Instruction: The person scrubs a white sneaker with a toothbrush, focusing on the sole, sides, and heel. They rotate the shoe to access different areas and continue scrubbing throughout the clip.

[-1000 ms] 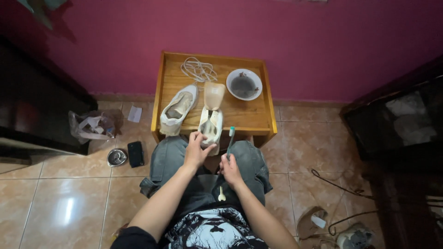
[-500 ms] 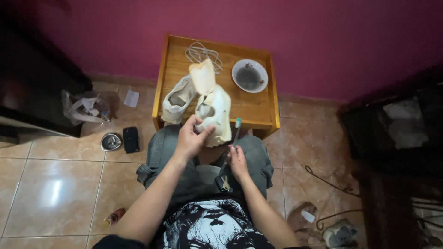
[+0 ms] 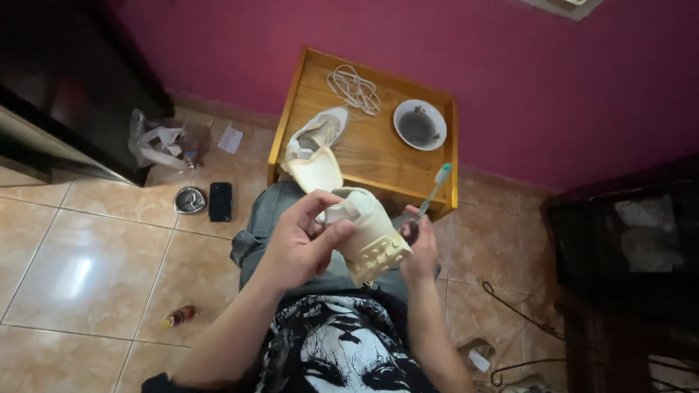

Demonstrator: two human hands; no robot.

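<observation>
Left hand [image 3: 302, 240] grips one cream shoe [image 3: 368, 236]; right hand [image 3: 419, 247] clamps one toothbrush [image 3: 435, 185]; second shoe [image 3: 314, 138] on table [image 3: 378, 156].

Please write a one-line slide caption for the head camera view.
Seated person's left hand holds a cream shoe, right hand a toothbrush, before a wooden table.

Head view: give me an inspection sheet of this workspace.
Surface: wooden table against a magenta wall.
Job's things: cream shoe in left hand; toothbrush in right hand; second shoe, laces, bowl on table.
Clutter: phone, round tin, plastic bag, small bottle on the tiled floor.
Grippers: both hands gripping.
Cables: dark cord on floor, right.
Surroundings: dark furniture either side.
</observation>
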